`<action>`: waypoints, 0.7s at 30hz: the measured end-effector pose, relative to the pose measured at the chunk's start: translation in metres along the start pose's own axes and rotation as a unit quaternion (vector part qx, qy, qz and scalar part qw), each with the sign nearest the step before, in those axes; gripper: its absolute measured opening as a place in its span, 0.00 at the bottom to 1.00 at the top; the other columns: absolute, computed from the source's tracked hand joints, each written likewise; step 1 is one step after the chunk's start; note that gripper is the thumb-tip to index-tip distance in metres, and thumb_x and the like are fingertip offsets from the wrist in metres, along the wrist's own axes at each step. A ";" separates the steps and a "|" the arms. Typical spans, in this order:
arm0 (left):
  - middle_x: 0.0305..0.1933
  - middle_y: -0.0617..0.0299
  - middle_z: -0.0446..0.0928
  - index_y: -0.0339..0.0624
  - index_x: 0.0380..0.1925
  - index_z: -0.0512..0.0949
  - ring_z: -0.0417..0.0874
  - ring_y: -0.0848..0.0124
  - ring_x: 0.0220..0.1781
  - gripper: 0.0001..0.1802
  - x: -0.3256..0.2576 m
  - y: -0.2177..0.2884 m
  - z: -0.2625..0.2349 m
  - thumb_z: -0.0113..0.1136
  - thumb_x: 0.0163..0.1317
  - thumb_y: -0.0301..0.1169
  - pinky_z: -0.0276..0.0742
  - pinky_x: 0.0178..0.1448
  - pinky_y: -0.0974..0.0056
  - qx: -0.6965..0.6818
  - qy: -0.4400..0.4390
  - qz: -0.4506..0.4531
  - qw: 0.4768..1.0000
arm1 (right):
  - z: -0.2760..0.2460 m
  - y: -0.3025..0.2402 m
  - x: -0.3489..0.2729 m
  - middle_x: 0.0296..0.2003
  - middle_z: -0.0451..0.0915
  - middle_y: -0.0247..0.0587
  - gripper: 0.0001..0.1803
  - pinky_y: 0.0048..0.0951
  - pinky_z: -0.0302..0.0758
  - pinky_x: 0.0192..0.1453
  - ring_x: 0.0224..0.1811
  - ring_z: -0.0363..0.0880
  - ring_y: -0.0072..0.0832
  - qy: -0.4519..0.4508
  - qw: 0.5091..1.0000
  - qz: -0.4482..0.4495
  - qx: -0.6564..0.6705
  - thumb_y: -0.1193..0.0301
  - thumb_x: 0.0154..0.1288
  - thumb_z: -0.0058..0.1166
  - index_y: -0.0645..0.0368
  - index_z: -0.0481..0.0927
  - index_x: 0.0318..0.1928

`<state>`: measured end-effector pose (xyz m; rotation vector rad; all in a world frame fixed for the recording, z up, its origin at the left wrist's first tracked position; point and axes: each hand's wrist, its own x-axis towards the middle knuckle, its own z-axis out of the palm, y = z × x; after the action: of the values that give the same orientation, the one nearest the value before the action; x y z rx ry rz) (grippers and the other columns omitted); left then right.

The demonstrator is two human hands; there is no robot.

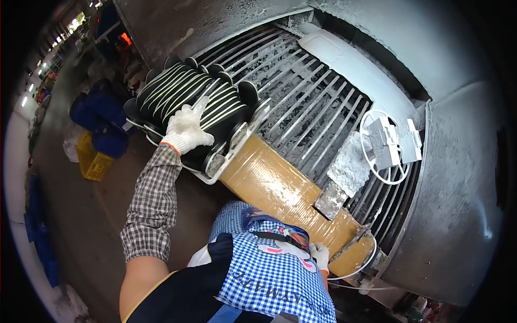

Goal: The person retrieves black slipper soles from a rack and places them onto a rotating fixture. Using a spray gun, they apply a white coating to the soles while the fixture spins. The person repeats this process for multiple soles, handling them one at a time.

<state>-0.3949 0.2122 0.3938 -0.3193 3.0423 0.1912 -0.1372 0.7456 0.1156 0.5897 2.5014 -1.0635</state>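
My left hand (pixel 186 128), in a white glove with an orange cuff, lies with its fingers spread on a row of black flat pieces (pixel 207 99) with pale edges. These pieces stand packed side by side in a white tray (pixel 237 148), which sits partly over a brown covered ledge. My right hand (pixel 320 255), also gloved, is low beside my checked apron. Its fingers are mostly hidden, so its grip does not show. Near it, a thin metal tool (pixel 355 237) with a white hose (pixel 366 265) rests at the ledge's right end.
Beyond the brown ledge (pixel 274 177) runs a grey-coated metal grate (pixel 301 91) inside a metal booth. A white wheel-shaped stand (pixel 371 121) and a coated block (pixel 350 167) sit on it. On the floor at left are blue bundles (pixel 105 116) and a yellow crate (pixel 92 159).
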 end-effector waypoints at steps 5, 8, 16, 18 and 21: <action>0.58 0.42 0.78 0.60 0.82 0.63 0.81 0.45 0.63 0.64 -0.004 -0.003 0.003 0.83 0.39 0.42 0.80 0.69 0.48 -0.040 0.024 -0.002 0.999 | 0.001 0.002 0.011 0.28 0.88 0.57 0.23 0.45 0.81 0.41 0.30 0.89 0.44 -0.013 1.000 0.027 0.003 0.56 0.73 0.60 0.67 0.90 0.37; 0.58 0.44 0.78 0.61 0.81 0.66 0.82 0.47 0.62 0.62 -0.005 -0.007 0.008 0.83 0.39 0.40 0.79 0.70 0.50 -0.049 0.052 0.004 0.997 | 0.002 -0.016 0.003 0.25 0.87 0.52 0.23 0.41 0.80 0.34 0.25 0.87 0.38 -0.005 0.997 0.056 0.052 0.55 0.73 0.61 0.65 0.91 0.36; 0.57 0.45 0.80 0.57 0.78 0.71 0.83 0.49 0.60 0.59 0.003 -0.014 0.017 0.82 0.38 0.42 0.80 0.67 0.51 -0.087 0.096 0.011 0.991 | 0.018 0.011 0.011 0.23 0.86 0.51 0.23 0.42 0.79 0.34 0.24 0.86 0.38 0.053 0.996 0.047 0.059 0.56 0.74 0.60 0.66 0.89 0.34; 0.61 0.44 0.81 0.58 0.77 0.71 0.83 0.49 0.64 0.59 0.006 -0.017 0.012 0.83 0.37 0.39 0.79 0.71 0.52 -0.109 0.094 0.006 0.990 | 0.017 0.011 0.012 0.23 0.86 0.50 0.23 0.42 0.79 0.33 0.24 0.86 0.37 0.059 0.995 0.050 0.065 0.56 0.74 0.60 0.66 0.89 0.33; 0.70 0.48 0.80 0.54 0.76 0.74 0.82 0.53 0.70 0.57 0.006 -0.013 -0.009 0.83 0.37 0.32 0.77 0.74 0.55 -0.221 0.059 0.002 0.974 | 0.012 0.003 0.011 0.21 0.85 0.44 0.22 0.37 0.76 0.28 0.21 0.83 0.30 0.053 0.988 0.077 0.124 0.57 0.75 0.61 0.66 0.89 0.33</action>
<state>-0.3982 0.1973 0.4012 -0.3609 3.0853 0.8840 -0.1426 0.7413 0.1010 0.9170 2.3804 -1.3242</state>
